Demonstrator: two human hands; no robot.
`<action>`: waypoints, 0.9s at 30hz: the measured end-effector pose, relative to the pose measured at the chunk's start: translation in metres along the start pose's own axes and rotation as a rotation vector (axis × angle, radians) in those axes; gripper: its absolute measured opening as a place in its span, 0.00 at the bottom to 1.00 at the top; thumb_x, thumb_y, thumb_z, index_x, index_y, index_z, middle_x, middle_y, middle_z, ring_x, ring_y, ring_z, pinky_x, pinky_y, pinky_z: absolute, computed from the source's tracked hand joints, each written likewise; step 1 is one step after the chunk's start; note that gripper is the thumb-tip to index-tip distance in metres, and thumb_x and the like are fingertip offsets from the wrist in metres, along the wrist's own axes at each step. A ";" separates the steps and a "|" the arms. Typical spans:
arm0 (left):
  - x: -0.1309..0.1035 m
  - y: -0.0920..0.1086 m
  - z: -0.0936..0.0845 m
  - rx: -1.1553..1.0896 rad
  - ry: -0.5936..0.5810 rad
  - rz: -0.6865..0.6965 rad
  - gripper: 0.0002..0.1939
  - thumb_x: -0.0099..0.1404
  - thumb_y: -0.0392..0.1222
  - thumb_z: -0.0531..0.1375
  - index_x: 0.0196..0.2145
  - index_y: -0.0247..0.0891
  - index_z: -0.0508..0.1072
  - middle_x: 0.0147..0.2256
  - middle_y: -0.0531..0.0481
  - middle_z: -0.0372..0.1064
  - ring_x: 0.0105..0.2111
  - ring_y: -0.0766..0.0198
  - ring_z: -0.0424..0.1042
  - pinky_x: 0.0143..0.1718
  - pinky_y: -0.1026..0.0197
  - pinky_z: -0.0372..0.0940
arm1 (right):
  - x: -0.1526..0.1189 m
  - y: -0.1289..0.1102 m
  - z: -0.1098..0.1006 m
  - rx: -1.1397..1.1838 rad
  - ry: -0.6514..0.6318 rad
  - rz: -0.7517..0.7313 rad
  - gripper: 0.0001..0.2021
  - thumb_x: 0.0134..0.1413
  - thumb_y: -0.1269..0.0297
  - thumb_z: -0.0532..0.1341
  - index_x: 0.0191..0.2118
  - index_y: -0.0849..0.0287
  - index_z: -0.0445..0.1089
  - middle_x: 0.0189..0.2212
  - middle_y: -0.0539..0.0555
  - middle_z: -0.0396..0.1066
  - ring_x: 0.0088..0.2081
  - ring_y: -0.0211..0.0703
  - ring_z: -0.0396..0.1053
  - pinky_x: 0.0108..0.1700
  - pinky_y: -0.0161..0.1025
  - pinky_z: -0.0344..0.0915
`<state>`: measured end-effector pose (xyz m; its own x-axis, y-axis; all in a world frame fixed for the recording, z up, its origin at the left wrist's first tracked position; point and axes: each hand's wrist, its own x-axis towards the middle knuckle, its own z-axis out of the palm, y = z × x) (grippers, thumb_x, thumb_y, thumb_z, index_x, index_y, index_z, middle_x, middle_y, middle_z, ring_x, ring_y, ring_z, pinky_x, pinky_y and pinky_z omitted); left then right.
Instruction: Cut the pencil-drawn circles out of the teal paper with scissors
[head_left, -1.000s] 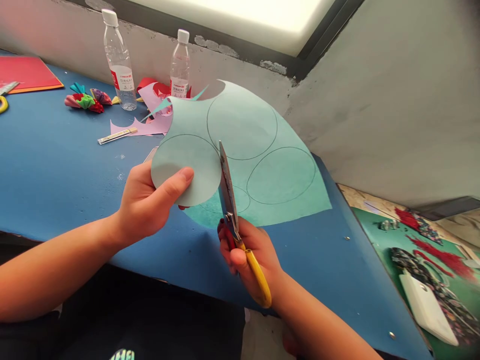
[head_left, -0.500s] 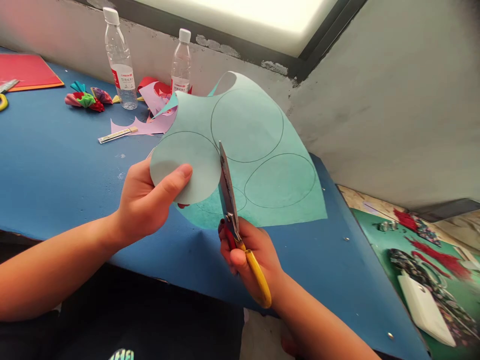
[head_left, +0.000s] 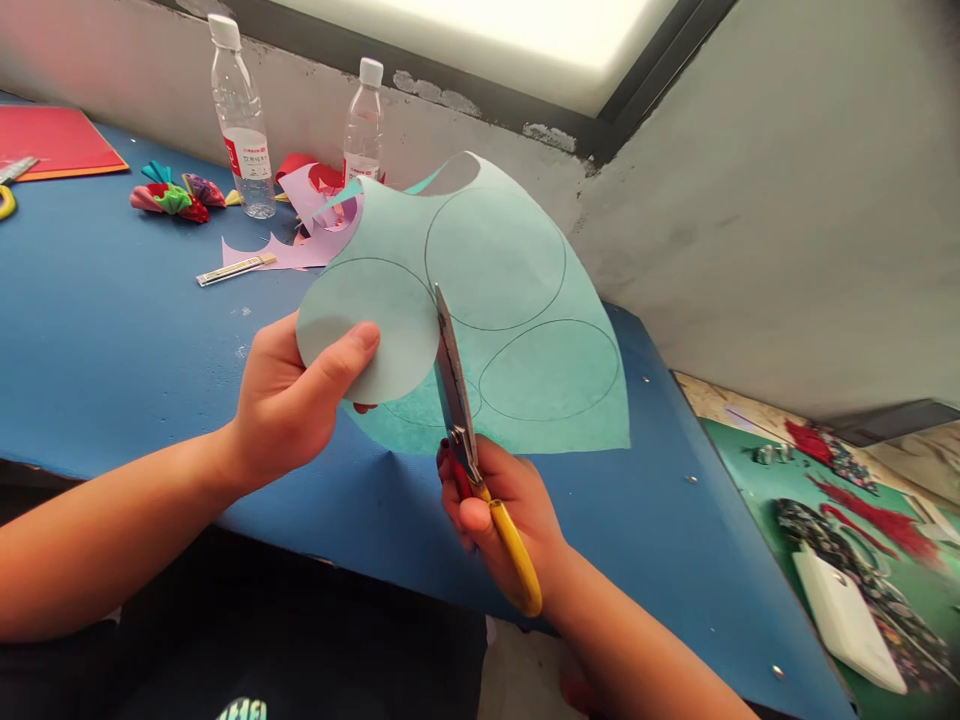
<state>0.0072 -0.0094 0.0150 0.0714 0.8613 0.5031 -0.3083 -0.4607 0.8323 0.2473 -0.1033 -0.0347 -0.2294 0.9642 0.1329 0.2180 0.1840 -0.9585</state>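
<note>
A sheet of light green paper [head_left: 517,240] with several circles drawn on it is held up above the blue table. My left hand [head_left: 300,395] grips a partly cut circle of this paper, thumb on top and the other fingers mostly hidden beneath. In my right hand [head_left: 502,510] is a pair of scissors [head_left: 459,400] with yellow and red handles. Their blades point away from me and lie along the circle's right edge, with the tip near the drawn line. The circle's lower right side is cut free, while its upper left outline still joins the sheet.
Two plastic bottles [head_left: 246,130] stand by the wall. Near them lie purple paper scraps [head_left: 292,250], a small clear case [head_left: 236,270] and colourful fabric pieces [head_left: 176,195]. Red paper [head_left: 52,140] and another pair of scissors [head_left: 11,185] are far left. A white device [head_left: 847,615] rests on a green surface at right.
The paper has shifted slightly left and its right side has bent inward. My left hand has moved a little left with it. The scissors stay nearly in place along the circle's edge.
</note>
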 end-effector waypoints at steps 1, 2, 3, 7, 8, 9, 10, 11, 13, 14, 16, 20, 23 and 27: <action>0.000 -0.001 -0.001 0.000 -0.001 0.005 0.24 0.75 0.57 0.79 0.29 0.42 0.80 0.23 0.53 0.71 0.19 0.64 0.70 0.17 0.63 0.66 | 0.000 0.000 0.000 0.003 0.000 -0.003 0.42 0.64 0.11 0.65 0.41 0.52 0.72 0.21 0.44 0.64 0.22 0.40 0.59 0.24 0.38 0.58; 0.000 -0.001 -0.001 -0.006 -0.007 0.017 0.23 0.76 0.56 0.78 0.29 0.42 0.81 0.23 0.53 0.72 0.19 0.65 0.70 0.17 0.64 0.66 | 0.000 0.000 0.000 0.006 0.000 -0.007 0.41 0.65 0.11 0.65 0.41 0.52 0.72 0.21 0.44 0.64 0.22 0.40 0.59 0.24 0.38 0.58; 0.000 -0.002 -0.001 -0.015 -0.013 0.029 0.22 0.76 0.55 0.78 0.29 0.42 0.81 0.23 0.53 0.72 0.19 0.65 0.70 0.17 0.64 0.66 | 0.000 0.000 0.000 0.008 0.000 -0.011 0.41 0.65 0.11 0.66 0.41 0.52 0.72 0.21 0.44 0.64 0.22 0.40 0.59 0.24 0.38 0.59; 0.002 0.000 0.001 -0.039 -0.059 0.030 0.22 0.76 0.54 0.80 0.30 0.41 0.80 0.24 0.53 0.73 0.21 0.66 0.71 0.18 0.65 0.67 | 0.000 0.001 -0.001 0.017 0.001 -0.023 0.40 0.67 0.13 0.66 0.42 0.52 0.72 0.22 0.44 0.65 0.22 0.40 0.58 0.24 0.38 0.58; 0.002 0.001 0.002 -0.035 -0.068 0.021 0.23 0.75 0.56 0.80 0.31 0.41 0.79 0.24 0.53 0.73 0.21 0.67 0.71 0.18 0.65 0.67 | 0.000 0.001 -0.001 0.017 0.000 -0.027 0.39 0.68 0.14 0.66 0.43 0.52 0.73 0.22 0.44 0.65 0.22 0.39 0.58 0.24 0.38 0.58; 0.002 0.001 0.002 -0.027 -0.077 0.011 0.24 0.74 0.57 0.81 0.30 0.41 0.79 0.24 0.54 0.73 0.21 0.67 0.71 0.18 0.65 0.68 | -0.001 0.002 -0.001 0.016 -0.002 -0.033 0.39 0.69 0.15 0.66 0.43 0.52 0.72 0.22 0.44 0.65 0.22 0.39 0.58 0.24 0.38 0.57; 0.002 0.002 0.002 -0.019 -0.082 0.005 0.25 0.74 0.58 0.81 0.30 0.41 0.78 0.24 0.54 0.73 0.21 0.67 0.71 0.18 0.65 0.68 | -0.001 0.003 -0.001 0.013 -0.004 -0.041 0.38 0.70 0.15 0.66 0.44 0.52 0.72 0.23 0.44 0.65 0.22 0.39 0.58 0.24 0.38 0.57; 0.001 0.003 0.002 -0.009 -0.082 0.000 0.26 0.74 0.59 0.81 0.30 0.41 0.78 0.25 0.54 0.73 0.21 0.67 0.71 0.19 0.64 0.68 | -0.001 0.003 -0.001 0.010 -0.008 -0.050 0.38 0.70 0.16 0.66 0.44 0.52 0.72 0.23 0.44 0.65 0.22 0.40 0.59 0.25 0.39 0.57; 0.000 0.004 0.001 0.024 -0.084 -0.013 0.26 0.75 0.61 0.80 0.30 0.41 0.78 0.25 0.54 0.72 0.22 0.66 0.71 0.20 0.63 0.68 | 0.000 0.004 0.000 0.009 -0.018 -0.069 0.37 0.72 0.16 0.65 0.44 0.52 0.71 0.24 0.44 0.65 0.23 0.40 0.59 0.26 0.39 0.58; -0.001 0.005 0.000 0.047 -0.084 -0.018 0.27 0.76 0.61 0.79 0.29 0.42 0.78 0.24 0.54 0.72 0.22 0.66 0.71 0.20 0.62 0.68 | 0.000 0.004 0.000 0.009 -0.028 -0.077 0.37 0.73 0.17 0.64 0.44 0.52 0.70 0.25 0.45 0.66 0.23 0.40 0.60 0.26 0.40 0.59; -0.002 0.006 -0.001 0.103 -0.089 -0.020 0.29 0.76 0.63 0.78 0.27 0.42 0.77 0.23 0.53 0.71 0.22 0.65 0.70 0.21 0.61 0.66 | 0.001 0.004 0.001 0.005 -0.047 -0.091 0.37 0.74 0.17 0.62 0.45 0.52 0.71 0.26 0.46 0.68 0.25 0.41 0.61 0.28 0.41 0.61; -0.001 0.009 -0.002 0.181 -0.136 0.006 0.32 0.74 0.64 0.79 0.24 0.41 0.74 0.21 0.53 0.69 0.21 0.67 0.66 0.20 0.62 0.60 | 0.002 -0.002 0.001 -0.019 -0.050 -0.105 0.38 0.75 0.16 0.60 0.45 0.52 0.71 0.28 0.48 0.70 0.27 0.44 0.64 0.32 0.44 0.65; 0.001 0.009 -0.002 0.185 -0.178 0.040 0.32 0.76 0.61 0.78 0.24 0.40 0.73 0.22 0.54 0.66 0.22 0.68 0.63 0.20 0.64 0.59 | 0.003 -0.006 0.001 -0.039 -0.047 -0.103 0.39 0.74 0.14 0.58 0.43 0.51 0.69 0.28 0.48 0.70 0.28 0.45 0.65 0.34 0.45 0.65; 0.001 0.005 -0.001 0.151 -0.198 0.129 0.27 0.75 0.53 0.80 0.26 0.41 0.75 0.23 0.55 0.66 0.22 0.69 0.63 0.20 0.65 0.59 | 0.003 -0.009 0.001 -0.049 -0.055 -0.116 0.38 0.75 0.15 0.58 0.41 0.51 0.68 0.27 0.48 0.69 0.29 0.45 0.65 0.34 0.45 0.64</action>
<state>0.0046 -0.0101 0.0192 0.2297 0.7416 0.6303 -0.1835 -0.6030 0.7763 0.2440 -0.1022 -0.0260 -0.3070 0.9242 0.2271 0.2322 0.3041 -0.9239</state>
